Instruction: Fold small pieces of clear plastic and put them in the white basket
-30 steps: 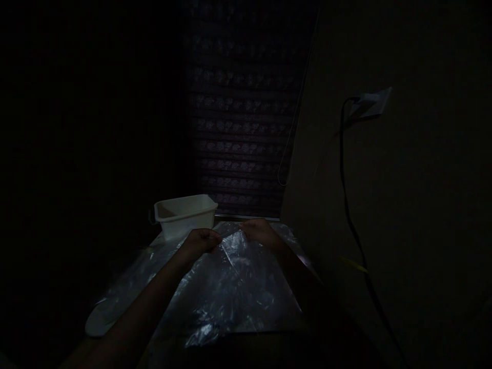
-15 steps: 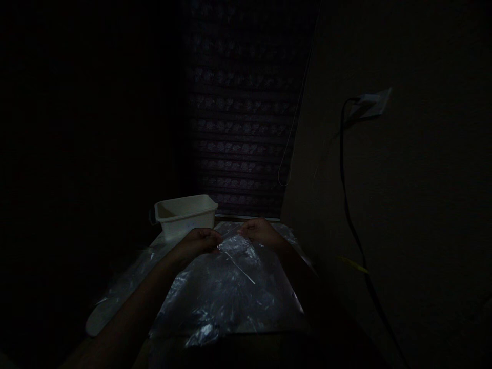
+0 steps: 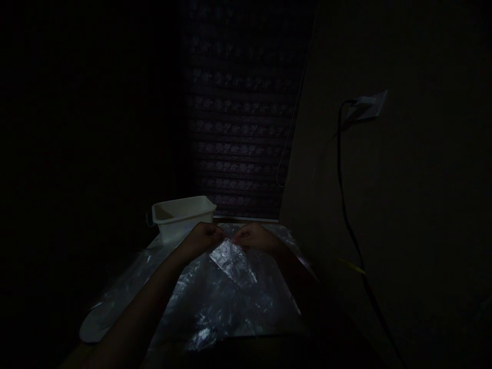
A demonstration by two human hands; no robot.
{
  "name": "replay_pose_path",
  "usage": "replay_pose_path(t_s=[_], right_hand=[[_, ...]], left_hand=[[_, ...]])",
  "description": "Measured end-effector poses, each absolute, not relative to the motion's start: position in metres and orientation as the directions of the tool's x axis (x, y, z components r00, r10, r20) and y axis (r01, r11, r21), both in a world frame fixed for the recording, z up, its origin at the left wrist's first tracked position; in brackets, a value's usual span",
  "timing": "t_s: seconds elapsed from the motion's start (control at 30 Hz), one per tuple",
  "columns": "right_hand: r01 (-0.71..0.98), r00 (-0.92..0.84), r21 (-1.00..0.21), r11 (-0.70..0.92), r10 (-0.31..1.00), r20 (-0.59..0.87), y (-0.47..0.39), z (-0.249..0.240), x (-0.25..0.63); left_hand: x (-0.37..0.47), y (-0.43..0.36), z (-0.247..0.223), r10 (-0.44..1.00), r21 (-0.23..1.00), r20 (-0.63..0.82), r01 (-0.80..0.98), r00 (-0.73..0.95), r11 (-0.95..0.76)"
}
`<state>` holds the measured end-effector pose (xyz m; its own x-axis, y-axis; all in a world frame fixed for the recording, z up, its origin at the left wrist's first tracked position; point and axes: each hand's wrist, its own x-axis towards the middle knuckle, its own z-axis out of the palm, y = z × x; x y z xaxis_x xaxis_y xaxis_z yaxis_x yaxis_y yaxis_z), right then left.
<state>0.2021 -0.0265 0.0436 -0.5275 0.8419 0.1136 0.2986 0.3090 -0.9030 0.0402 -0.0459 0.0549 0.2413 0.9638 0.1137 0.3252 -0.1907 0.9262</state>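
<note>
A crinkled clear plastic bag hangs from my fingers over the table, catching the light. My left hand pinches its upper edge on one side. My right hand pinches the same edge close by, the two sets of fingertips nearly touching. Beneath, more clear plastic lies spread over the tabletop. The scene is very dark, so fine detail at the fingertips is hard to make out.
A white plastic tub stands at the table's back left, behind my left hand. A patterned blind hangs beyond the table. On the right wall, a black cable runs down from a socket.
My hands have come closer together at the bag's edge. The bag, earlier pulled more taut between them, now hangs lower and shows a broader shiny face.
</note>
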Motion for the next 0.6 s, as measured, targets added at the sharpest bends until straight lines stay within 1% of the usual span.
replay_pose_path(t_s=[0.2, 0.3, 0.47, 0.6], right_hand=[[0.344, -0.601, -0.89, 0.299, 0.798, 0.036, -0.025, 0.042, 0.208], [0.367, -0.644, -0.862, 0.351, 0.764, 0.037, -0.025, 0.044, 0.212], [0.375, -0.684, -0.798, 0.472, 0.722, 0.106, -0.029, 0.049, 0.205], [0.434, -0.632, -0.772, 0.464, 0.768, 0.107, -0.03, 0.05, 0.202]], left_hand=[[0.03, -0.043, 0.055, 0.969, 0.938, 0.16, 0.276, 0.19, -0.209], [0.03, -0.043, 0.055, 0.969, 0.929, 0.173, 0.297, 0.177, -0.221], [0.039, -0.044, 0.055, 0.917, 0.834, 0.294, 0.395, 0.271, -0.384], [0.042, -0.043, 0.058, 0.902, 0.787, 0.356, 0.441, 0.245, -0.431]])
